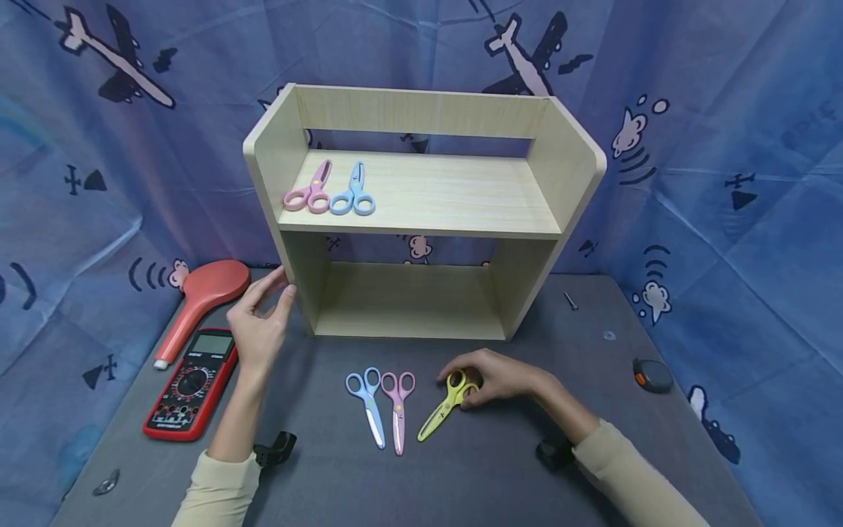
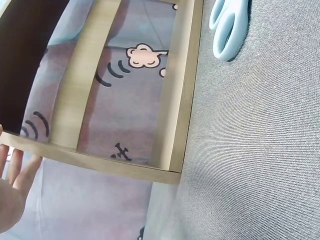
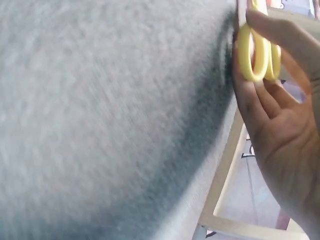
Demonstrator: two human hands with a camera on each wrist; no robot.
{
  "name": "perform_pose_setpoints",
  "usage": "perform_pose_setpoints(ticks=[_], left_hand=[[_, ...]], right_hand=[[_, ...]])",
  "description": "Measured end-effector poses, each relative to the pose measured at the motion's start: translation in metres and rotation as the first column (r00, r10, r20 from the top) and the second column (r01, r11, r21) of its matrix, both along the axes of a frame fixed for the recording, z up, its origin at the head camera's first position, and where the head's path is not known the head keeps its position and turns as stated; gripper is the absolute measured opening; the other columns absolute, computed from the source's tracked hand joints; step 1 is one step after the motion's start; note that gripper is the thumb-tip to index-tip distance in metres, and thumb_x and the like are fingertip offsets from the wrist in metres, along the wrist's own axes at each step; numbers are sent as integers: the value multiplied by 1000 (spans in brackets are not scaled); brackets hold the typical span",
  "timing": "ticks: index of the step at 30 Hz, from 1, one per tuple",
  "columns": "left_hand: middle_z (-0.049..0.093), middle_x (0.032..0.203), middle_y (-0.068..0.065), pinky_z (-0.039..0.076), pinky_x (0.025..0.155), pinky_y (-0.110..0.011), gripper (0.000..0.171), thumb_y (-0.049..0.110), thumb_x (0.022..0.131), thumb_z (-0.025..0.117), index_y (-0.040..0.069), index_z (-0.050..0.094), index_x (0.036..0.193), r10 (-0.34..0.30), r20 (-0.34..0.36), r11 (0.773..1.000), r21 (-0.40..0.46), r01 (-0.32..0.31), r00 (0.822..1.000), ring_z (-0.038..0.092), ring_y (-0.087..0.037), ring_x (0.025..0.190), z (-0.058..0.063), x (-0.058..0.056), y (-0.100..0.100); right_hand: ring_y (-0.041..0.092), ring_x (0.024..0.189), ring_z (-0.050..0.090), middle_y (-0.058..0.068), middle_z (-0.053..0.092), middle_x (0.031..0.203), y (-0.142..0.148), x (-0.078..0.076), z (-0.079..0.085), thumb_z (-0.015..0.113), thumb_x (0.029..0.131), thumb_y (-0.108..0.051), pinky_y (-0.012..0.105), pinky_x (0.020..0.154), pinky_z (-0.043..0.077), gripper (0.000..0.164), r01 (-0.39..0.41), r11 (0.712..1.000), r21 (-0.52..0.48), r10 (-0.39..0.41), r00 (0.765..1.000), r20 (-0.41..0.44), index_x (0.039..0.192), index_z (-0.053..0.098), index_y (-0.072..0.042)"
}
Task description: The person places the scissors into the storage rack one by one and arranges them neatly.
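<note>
My right hand (image 1: 497, 375) pinches a pair of yellow scissors (image 1: 445, 411) by the handle loops, blades pointing toward the front left. The right wrist view shows the thumb and fingers about the yellow loops (image 3: 254, 55). To their left on the table lie pink scissors (image 1: 398, 410) and blue scissors (image 1: 367, 402), handles toward the shelf. My left hand (image 1: 260, 322) touches the left side panel of a pale wooden two-tier shelf (image 1: 421, 227); in the left wrist view its fingertips meet the panel's edge. Another pink pair of scissors (image 1: 309, 192) and blue pair (image 1: 356, 194) lie on the upper tier, at the left.
Left of the shelf lie a red-orange paddle-shaped tool (image 1: 211, 289) and a red multimeter (image 1: 194, 384). A small metallic piece (image 1: 107, 482) sits at the front left. On the right are a screw (image 1: 570, 301), a washer (image 1: 609, 335) and a dark tape measure (image 1: 653, 375).
</note>
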State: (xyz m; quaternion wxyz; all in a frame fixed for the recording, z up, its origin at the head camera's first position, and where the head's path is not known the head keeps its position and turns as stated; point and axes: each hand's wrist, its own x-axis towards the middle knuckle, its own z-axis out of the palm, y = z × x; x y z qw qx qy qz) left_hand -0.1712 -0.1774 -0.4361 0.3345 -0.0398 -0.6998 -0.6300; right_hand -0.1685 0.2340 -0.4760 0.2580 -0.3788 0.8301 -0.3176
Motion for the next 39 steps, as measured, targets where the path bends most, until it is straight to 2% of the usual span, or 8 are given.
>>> perform_pose_setpoints(ticks=[5, 10, 18, 24, 27, 33, 35, 39], left_hand=[[76, 127, -20, 59, 94, -12, 35, 3, 99, 77, 6, 77, 134, 2, 1, 1000, -3, -2, 1000, 74, 2, 113, 0, 0, 0], [75, 128, -20, 60, 94, -12, 35, 3, 99, 77, 7, 77, 134, -5, 3, 1000, 0, 5, 1000, 74, 2, 114, -1, 0, 0], [76, 127, -19, 60, 94, -13, 35, 3, 99, 78, 7, 78, 133, -2, 1, 1000, 2, 2, 1000, 74, 1, 113, -1, 1, 0], [76, 126, -18, 60, 93, -12, 34, 3, 99, 78, 7, 78, 133, 1, -1, 1000, 1, -1, 1000, 74, 1, 113, 0, 1, 1], [76, 126, -18, 60, 93, -12, 34, 4, 99, 78, 7, 78, 133, 0, 0, 1000, 4, 0, 1000, 74, 0, 113, 0, 1, 1], [76, 126, -18, 60, 93, -12, 34, 3, 99, 78, 7, 78, 133, -1, 2, 1000, 6, 1, 1000, 74, 1, 113, 0, 1, 0], [76, 126, -19, 60, 94, -12, 34, 3, 99, 77, 7, 78, 133, -3, 3, 1000, 6, 3, 1000, 74, 1, 113, 0, 0, 0], [76, 127, -20, 59, 93, -11, 35, 3, 99, 77, 5, 77, 134, -1, 3, 1000, -4, 1, 1000, 73, 3, 113, 0, 0, 0]], right_hand=[[5, 77, 63, 2, 71, 107, 9, 2, 5, 88, 89, -10, 19, 64, 58, 41, -10, 1000, 16, 6, 981, 195, 129, 76, -14], [6, 73, 72, 9, 68, 112, 18, 5, 7, 83, 90, -1, 27, 63, 67, 43, -9, 1000, -9, 12, 912, 411, 132, 72, -4], [-2, 71, 64, -1, 72, 101, 30, 6, 7, 81, 93, -3, 15, 65, 56, 55, -59, 995, -76, 90, 852, 515, 145, 65, -1], [-2, 74, 61, -3, 69, 95, 36, 8, 11, 77, 95, -2, 13, 67, 53, 67, -103, 986, -134, 165, 762, 626, 157, 52, 1], [-3, 74, 61, 4, 67, 101, 35, 10, 15, 78, 94, -3, 12, 66, 52, 67, -117, 984, -133, 176, 737, 652, 157, 53, 1], [-6, 72, 62, 37, 62, 110, 29, 18, 22, 82, 91, -5, 11, 64, 53, 58, -133, 986, -99, 166, 765, 622, 146, 63, -1], [-6, 69, 59, 35, 61, 105, 27, 20, 27, 82, 90, -6, 10, 63, 51, 56, -132, 986, -101, 166, 781, 602, 143, 66, -3], [-3, 72, 64, 14, 66, 104, 23, 25, 38, 84, 88, -6, 12, 65, 56, 55, -111, 984, -136, 167, 827, 536, 140, 68, -3]])
